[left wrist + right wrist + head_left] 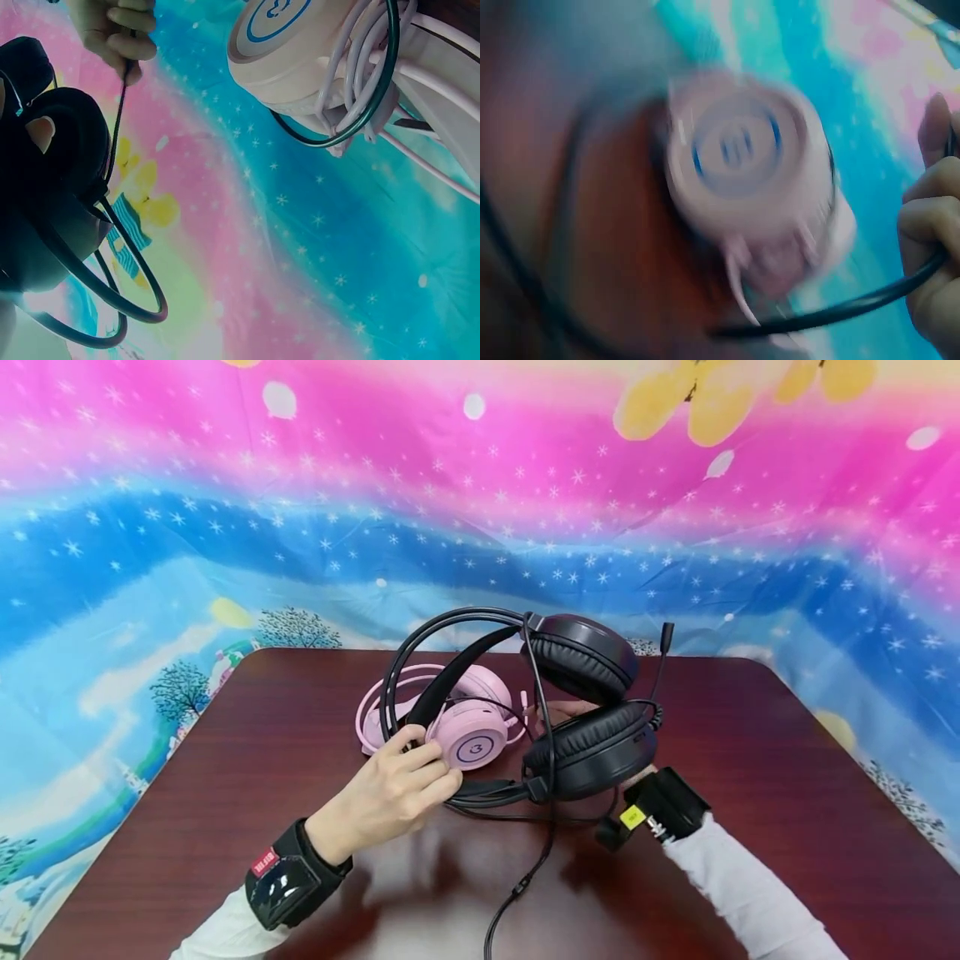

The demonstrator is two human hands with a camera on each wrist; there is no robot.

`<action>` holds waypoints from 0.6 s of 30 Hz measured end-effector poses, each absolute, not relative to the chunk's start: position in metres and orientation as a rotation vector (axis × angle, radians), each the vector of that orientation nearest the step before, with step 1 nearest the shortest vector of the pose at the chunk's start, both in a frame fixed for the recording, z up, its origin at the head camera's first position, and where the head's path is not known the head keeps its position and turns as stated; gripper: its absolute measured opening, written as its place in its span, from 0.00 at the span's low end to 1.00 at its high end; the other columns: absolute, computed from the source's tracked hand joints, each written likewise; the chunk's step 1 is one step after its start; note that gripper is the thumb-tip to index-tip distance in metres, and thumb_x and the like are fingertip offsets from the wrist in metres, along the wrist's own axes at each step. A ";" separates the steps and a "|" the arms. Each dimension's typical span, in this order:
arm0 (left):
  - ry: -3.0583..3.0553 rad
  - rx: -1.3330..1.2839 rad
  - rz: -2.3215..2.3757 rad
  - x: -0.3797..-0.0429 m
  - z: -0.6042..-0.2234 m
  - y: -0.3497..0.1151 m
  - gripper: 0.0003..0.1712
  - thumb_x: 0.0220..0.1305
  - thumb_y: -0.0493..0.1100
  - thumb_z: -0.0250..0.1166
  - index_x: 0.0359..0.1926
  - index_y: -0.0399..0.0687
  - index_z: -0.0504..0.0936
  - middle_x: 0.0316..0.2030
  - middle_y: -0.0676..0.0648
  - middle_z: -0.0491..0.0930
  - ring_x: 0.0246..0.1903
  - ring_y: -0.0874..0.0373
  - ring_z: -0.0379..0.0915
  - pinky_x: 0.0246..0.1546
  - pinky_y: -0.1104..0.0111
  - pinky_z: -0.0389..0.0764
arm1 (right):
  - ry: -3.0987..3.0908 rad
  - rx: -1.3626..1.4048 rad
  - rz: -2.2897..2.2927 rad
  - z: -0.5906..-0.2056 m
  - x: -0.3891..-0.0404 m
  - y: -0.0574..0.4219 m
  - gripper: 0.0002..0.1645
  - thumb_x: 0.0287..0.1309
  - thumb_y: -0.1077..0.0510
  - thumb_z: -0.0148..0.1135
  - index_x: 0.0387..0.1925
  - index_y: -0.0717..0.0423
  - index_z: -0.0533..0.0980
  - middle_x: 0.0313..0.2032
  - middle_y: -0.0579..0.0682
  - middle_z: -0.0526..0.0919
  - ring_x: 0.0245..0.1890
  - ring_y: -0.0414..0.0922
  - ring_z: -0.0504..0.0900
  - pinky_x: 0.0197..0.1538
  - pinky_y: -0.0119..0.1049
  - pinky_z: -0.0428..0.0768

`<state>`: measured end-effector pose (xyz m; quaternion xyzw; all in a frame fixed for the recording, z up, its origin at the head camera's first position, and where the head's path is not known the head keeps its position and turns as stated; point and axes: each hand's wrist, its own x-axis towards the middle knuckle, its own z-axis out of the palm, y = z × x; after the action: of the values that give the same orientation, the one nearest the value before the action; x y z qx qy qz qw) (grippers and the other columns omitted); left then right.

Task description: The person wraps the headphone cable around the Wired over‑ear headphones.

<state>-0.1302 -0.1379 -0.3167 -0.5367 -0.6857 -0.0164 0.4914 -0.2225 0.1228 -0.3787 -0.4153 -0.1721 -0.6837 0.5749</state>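
Observation:
A black over-ear headset [592, 752] is held on its side above the table, its two padded ear cups at the right. My left hand [397, 789] curls its fingers round the headband. My right hand [564, 712] grips the lower ear cup from behind; most of this hand is hidden by the cups. Behind the headband, a pink headset [472, 735] with a round logo on its ear cup sits on the table. In the left wrist view its pale cable [360, 71] is looped in a bundle. The pink ear cup [739, 157] looks blurred in the right wrist view.
The dark red-brown table [247, 760] has a patterned cloth backdrop [450, 510] behind and at its sides. The black cable [522, 885] hangs across the front toward the near edge. A thin microphone boom [665, 643] sticks up at the right of the black headset.

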 end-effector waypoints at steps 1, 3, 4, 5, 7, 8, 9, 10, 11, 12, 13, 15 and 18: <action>-1.672 -1.297 -0.042 -0.131 -0.317 -0.138 0.11 0.60 0.29 0.47 0.29 0.40 0.75 0.19 0.50 0.71 0.24 0.57 0.66 0.38 0.61 0.70 | -0.351 -0.899 -1.680 -0.374 -0.229 0.121 0.21 0.72 0.64 0.41 0.62 0.55 0.71 0.53 0.42 0.79 0.56 0.34 0.73 0.58 0.24 0.64; -1.682 -1.291 -0.045 -0.132 -0.317 -0.139 0.11 0.60 0.29 0.47 0.29 0.40 0.75 0.19 0.50 0.71 0.24 0.57 0.66 0.38 0.61 0.70 | 0.993 -1.214 -2.047 -0.377 -0.214 0.144 0.23 0.69 0.69 0.40 0.62 0.59 0.70 0.52 0.46 0.80 0.54 0.36 0.75 0.56 0.26 0.68; -1.685 -1.289 -0.047 -0.133 -0.317 -0.139 0.11 0.60 0.29 0.47 0.29 0.41 0.75 0.19 0.50 0.71 0.24 0.57 0.66 0.38 0.60 0.70 | 1.149 -1.191 -2.069 -0.378 -0.212 0.143 0.24 0.69 0.70 0.39 0.61 0.58 0.71 0.53 0.45 0.80 0.55 0.36 0.75 0.57 0.27 0.68; -1.686 -1.288 -0.053 -0.133 -0.318 -0.138 0.11 0.60 0.29 0.47 0.29 0.41 0.75 0.19 0.50 0.71 0.24 0.57 0.66 0.38 0.61 0.70 | 1.234 -1.096 -2.130 -0.378 -0.209 0.141 0.24 0.68 0.70 0.40 0.59 0.57 0.72 0.54 0.45 0.79 0.56 0.37 0.74 0.59 0.31 0.68; -1.685 -1.286 -0.064 -0.134 -0.319 -0.137 0.11 0.61 0.29 0.47 0.29 0.41 0.75 0.19 0.50 0.71 0.24 0.57 0.66 0.38 0.61 0.70 | 1.067 -0.921 -2.233 -0.376 -0.201 0.135 0.21 0.66 0.70 0.43 0.57 0.63 0.74 0.55 0.49 0.78 0.57 0.42 0.74 0.60 0.34 0.68; -1.684 -1.286 -0.070 -0.135 -0.320 -0.137 0.11 0.62 0.30 0.47 0.28 0.41 0.74 0.19 0.50 0.71 0.24 0.57 0.66 0.37 0.61 0.70 | 0.838 -0.774 -2.280 -0.375 -0.197 0.131 0.20 0.67 0.69 0.42 0.55 0.64 0.75 0.54 0.53 0.78 0.57 0.44 0.74 0.59 0.36 0.69; -1.683 -1.286 -0.076 -0.135 -0.321 -0.136 0.11 0.62 0.30 0.47 0.28 0.41 0.74 0.18 0.50 0.70 0.23 0.57 0.65 0.37 0.61 0.70 | 0.685 -0.661 -2.305 -0.373 -0.194 0.125 0.20 0.68 0.68 0.39 0.52 0.64 0.76 0.53 0.53 0.79 0.55 0.44 0.76 0.58 0.36 0.69; -1.686 -1.286 -0.082 -0.136 -0.322 -0.136 0.11 0.63 0.30 0.47 0.27 0.41 0.74 0.18 0.50 0.70 0.23 0.57 0.65 0.37 0.61 0.70 | 0.596 -0.554 -2.323 -0.371 -0.191 0.120 0.20 0.70 0.67 0.38 0.49 0.64 0.78 0.50 0.53 0.79 0.51 0.44 0.77 0.56 0.35 0.71; -1.689 -1.286 -0.087 -0.136 -0.323 -0.135 0.11 0.63 0.31 0.47 0.27 0.41 0.74 0.18 0.51 0.70 0.23 0.57 0.65 0.37 0.61 0.70 | 0.622 -0.522 -2.325 -0.370 -0.190 0.115 0.19 0.70 0.65 0.39 0.46 0.62 0.79 0.46 0.52 0.80 0.46 0.43 0.78 0.51 0.33 0.72; -1.691 -1.284 -0.088 -0.136 -0.323 -0.135 0.11 0.64 0.31 0.47 0.27 0.41 0.74 0.18 0.51 0.70 0.23 0.57 0.65 0.37 0.61 0.69 | 0.751 -0.558 -2.312 -0.369 -0.189 0.111 0.20 0.72 0.63 0.38 0.46 0.59 0.79 0.41 0.49 0.80 0.40 0.40 0.78 0.46 0.30 0.72; -1.693 -1.281 -0.087 -0.137 -0.324 -0.135 0.12 0.64 0.31 0.47 0.27 0.42 0.74 0.18 0.51 0.70 0.23 0.57 0.65 0.37 0.61 0.69 | 0.854 -0.542 -2.298 -0.368 -0.189 0.106 0.20 0.73 0.62 0.37 0.44 0.56 0.79 0.36 0.46 0.79 0.36 0.38 0.76 0.41 0.29 0.71; -1.693 -1.278 -0.090 -0.137 -0.323 -0.134 0.12 0.64 0.32 0.48 0.27 0.42 0.74 0.18 0.51 0.69 0.23 0.57 0.65 0.37 0.61 0.69 | 1.061 -0.569 -2.267 -0.366 -0.190 0.098 0.19 0.74 0.58 0.38 0.41 0.51 0.78 0.30 0.43 0.75 0.27 0.36 0.71 0.34 0.27 0.67; -1.700 -1.278 -0.092 -0.138 -0.322 -0.132 0.11 0.64 0.32 0.48 0.27 0.42 0.74 0.18 0.51 0.70 0.23 0.57 0.66 0.37 0.61 0.69 | 1.134 -0.644 -2.261 -0.365 -0.189 0.091 0.14 0.73 0.54 0.43 0.41 0.49 0.77 0.27 0.41 0.75 0.25 0.35 0.70 0.28 0.26 0.64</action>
<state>-0.1380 -0.1324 -0.3222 -0.5248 -0.6984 -0.0377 0.4851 -0.1887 0.0909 -0.3650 -0.2379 0.4192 -0.8359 0.2624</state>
